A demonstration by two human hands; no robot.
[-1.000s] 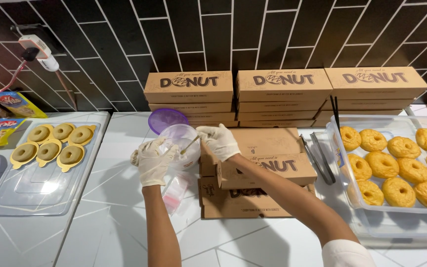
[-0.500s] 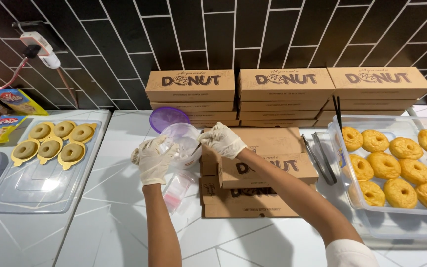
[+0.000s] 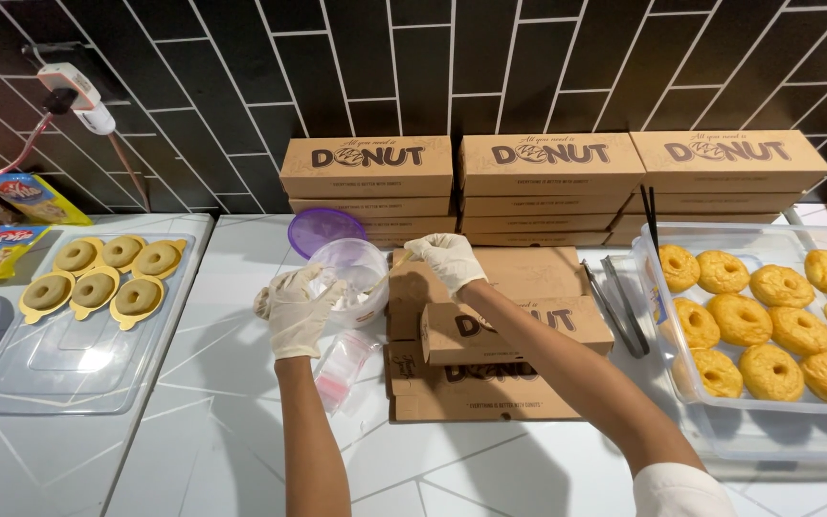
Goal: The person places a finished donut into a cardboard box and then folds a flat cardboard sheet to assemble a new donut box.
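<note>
My left hand (image 3: 299,308), in a white glove, grips a clear round plastic container (image 3: 354,270) from its left side and holds it just above the white tiled counter. My right hand (image 3: 447,258), also gloved, reaches over the brown cardboard boxes (image 3: 519,330) and pinches the container's right rim. I cannot see what is inside the container. A purple lid (image 3: 323,228) lies right behind it. A small clear plastic bag (image 3: 345,364) with something pink in it lies on the counter below my left hand.
Stacked brown donut boxes (image 3: 552,177) line the black tiled wall. At right is a clear tub (image 3: 720,431) of glazed donuts, with black tongs (image 3: 619,306) beside it. At left, several donuts in yellow moulds (image 3: 98,282) sit on a clear tray (image 3: 59,369).
Both hands stay at the container in nearly the same place. My right hand's fingers have shifted slightly at the rim.
</note>
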